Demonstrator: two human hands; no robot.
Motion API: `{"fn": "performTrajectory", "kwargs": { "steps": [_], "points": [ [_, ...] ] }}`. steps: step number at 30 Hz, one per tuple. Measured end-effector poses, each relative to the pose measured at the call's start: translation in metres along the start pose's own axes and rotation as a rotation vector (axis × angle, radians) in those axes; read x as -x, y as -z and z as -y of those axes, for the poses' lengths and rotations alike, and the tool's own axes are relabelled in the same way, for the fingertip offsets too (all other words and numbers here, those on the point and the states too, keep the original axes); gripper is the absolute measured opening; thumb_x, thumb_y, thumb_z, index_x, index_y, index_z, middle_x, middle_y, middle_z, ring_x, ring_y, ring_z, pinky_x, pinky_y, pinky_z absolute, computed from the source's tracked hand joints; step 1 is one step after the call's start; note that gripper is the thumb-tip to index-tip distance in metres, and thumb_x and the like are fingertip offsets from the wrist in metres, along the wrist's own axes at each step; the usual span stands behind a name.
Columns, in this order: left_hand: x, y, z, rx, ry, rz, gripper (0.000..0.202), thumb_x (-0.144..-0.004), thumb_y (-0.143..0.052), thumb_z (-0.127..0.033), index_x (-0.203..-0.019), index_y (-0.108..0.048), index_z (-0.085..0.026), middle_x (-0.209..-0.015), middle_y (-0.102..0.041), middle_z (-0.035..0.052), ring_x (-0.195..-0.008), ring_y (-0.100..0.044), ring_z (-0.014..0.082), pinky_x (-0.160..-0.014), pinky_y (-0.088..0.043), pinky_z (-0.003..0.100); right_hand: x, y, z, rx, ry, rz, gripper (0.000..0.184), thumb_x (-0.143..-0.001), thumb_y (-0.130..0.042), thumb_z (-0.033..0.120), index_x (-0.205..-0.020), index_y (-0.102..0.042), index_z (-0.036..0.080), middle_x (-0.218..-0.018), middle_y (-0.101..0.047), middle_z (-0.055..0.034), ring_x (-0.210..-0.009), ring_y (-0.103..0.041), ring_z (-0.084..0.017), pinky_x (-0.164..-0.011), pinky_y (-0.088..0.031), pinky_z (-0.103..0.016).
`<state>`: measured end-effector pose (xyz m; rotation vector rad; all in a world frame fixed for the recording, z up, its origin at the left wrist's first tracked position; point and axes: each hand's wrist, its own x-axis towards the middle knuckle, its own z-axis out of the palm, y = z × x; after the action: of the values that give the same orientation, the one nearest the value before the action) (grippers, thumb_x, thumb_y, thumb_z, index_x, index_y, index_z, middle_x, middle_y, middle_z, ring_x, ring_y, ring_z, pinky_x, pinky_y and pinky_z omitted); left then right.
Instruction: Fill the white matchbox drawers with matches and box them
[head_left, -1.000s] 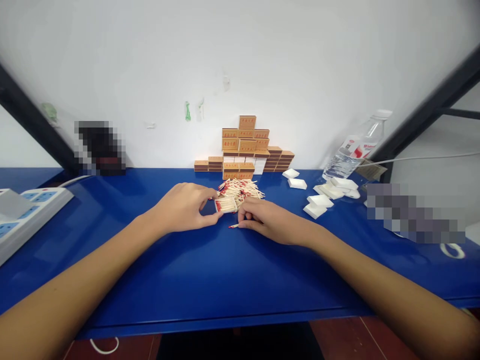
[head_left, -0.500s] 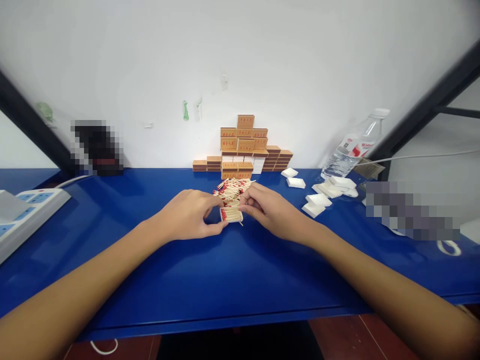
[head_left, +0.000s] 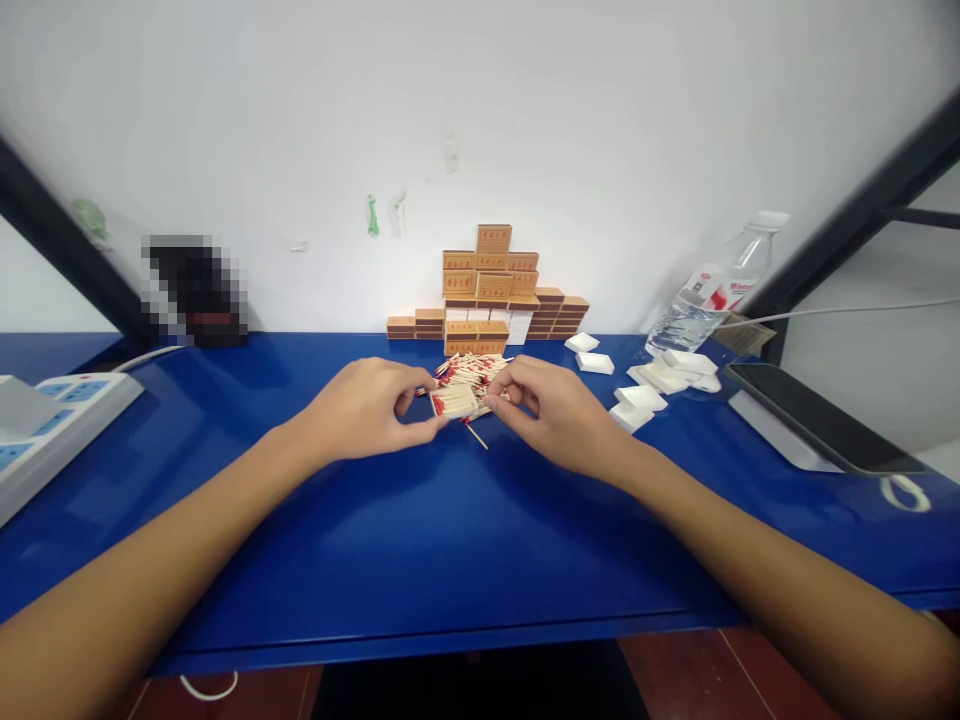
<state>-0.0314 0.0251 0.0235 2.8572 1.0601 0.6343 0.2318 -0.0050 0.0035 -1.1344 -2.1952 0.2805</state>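
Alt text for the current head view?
A left hand holds a small tray of red-tipped matches at a blue table, the right hand close beside it. Behind: a loose match pile and stacked matchboxes; farther right, white trays, a clear bottle and a phone.

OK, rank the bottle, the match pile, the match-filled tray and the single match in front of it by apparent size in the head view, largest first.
1. Bottle
2. Match pile, partly hidden
3. Match-filled tray
4. Single match
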Motion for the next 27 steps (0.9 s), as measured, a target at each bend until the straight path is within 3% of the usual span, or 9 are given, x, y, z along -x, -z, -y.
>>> {"fn": "performTrajectory", "kwargs": {
  "steps": [4, 9, 16, 19, 23, 27],
  "points": [
    [0.000, 0.003, 0.008, -0.076, 0.026, -0.009, 0.033, -0.088, -0.070, -0.046, -0.103, -0.077, -0.017, -0.063, -0.063, -0.0026, -0.054, -0.054, 0.0130, -0.055, -0.033, 0.028, 0.003, -0.008, 0.003, 0.060, -0.072, 0.150, 0.017, -0.093, -0.072, 0.033, -0.085, -0.064, 0.020, -0.086, -0.063, -0.0024, -0.075, -0.055, -0.016, -0.069, -0.039, -0.030],
    [0.001, 0.002, 0.008, -0.097, 0.004, 0.003, 0.033, -0.089, -0.069, -0.046, -0.105, -0.077, -0.018, -0.065, -0.064, -0.0023, -0.055, -0.055, 0.0134, -0.055, -0.034, 0.028, 0.006, -0.003, 0.002, 0.076, -0.052, 0.360, 0.014, -0.100, -0.060, 0.021, -0.087, -0.061, 0.019, -0.088, -0.064, -0.0038, -0.079, -0.055, -0.017, -0.072, -0.039, -0.031],
    [0.003, -0.007, -0.008, 0.008, -0.062, 0.024, 0.030, -0.089, -0.069, -0.045, -0.098, -0.077, -0.017, -0.061, -0.062, -0.0031, -0.053, -0.054, 0.0125, -0.056, -0.037, 0.027, -0.001, 0.005, 0.002, -0.059, 0.009, 0.104, 0.011, -0.104, -0.057, 0.026, -0.095, -0.060, 0.021, -0.093, -0.060, -0.0036, -0.081, -0.055, -0.017, -0.074, -0.043, -0.030],
    [0.004, -0.008, -0.011, 0.039, -0.071, 0.003, 0.029, -0.090, -0.068, -0.045, -0.096, -0.077, -0.017, -0.060, -0.061, -0.0032, -0.053, -0.054, 0.0121, -0.055, -0.038, 0.027, -0.002, 0.000, 0.002, -0.081, 0.062, 0.099, 0.010, -0.104, -0.056, 0.025, -0.097, -0.061, 0.021, -0.091, -0.059, -0.0029, -0.081, -0.055, -0.017, -0.074, -0.043, -0.030],
    [0.001, -0.001, -0.002, -0.005, -0.037, 0.005, 0.031, -0.089, -0.070, -0.045, -0.100, -0.077, -0.017, -0.062, -0.063, -0.0026, -0.053, -0.054, 0.0123, -0.055, -0.037, 0.027, -0.002, 0.000, -0.012, 0.000, 0.028, 0.071, 0.008, -0.104, -0.056, 0.022, -0.101, -0.063, 0.021, -0.098, -0.059, -0.0040, -0.081, -0.055, -0.017, -0.077, -0.044, -0.030],
    [-0.001, 0.006, 0.006, -0.067, 0.015, 0.020, 0.032, -0.088, -0.070, -0.045, -0.102, -0.078, -0.017, -0.064, -0.064, -0.0020, -0.053, -0.053, 0.0125, -0.056, -0.035, 0.028, -0.005, -0.003, -0.028, 0.071, 0.017, 0.198, 0.008, -0.099, -0.064, 0.022, -0.107, -0.066, 0.021, -0.107, -0.058, -0.0060, -0.090, -0.058, -0.019, -0.083, -0.045, -0.032]
  ]
}}
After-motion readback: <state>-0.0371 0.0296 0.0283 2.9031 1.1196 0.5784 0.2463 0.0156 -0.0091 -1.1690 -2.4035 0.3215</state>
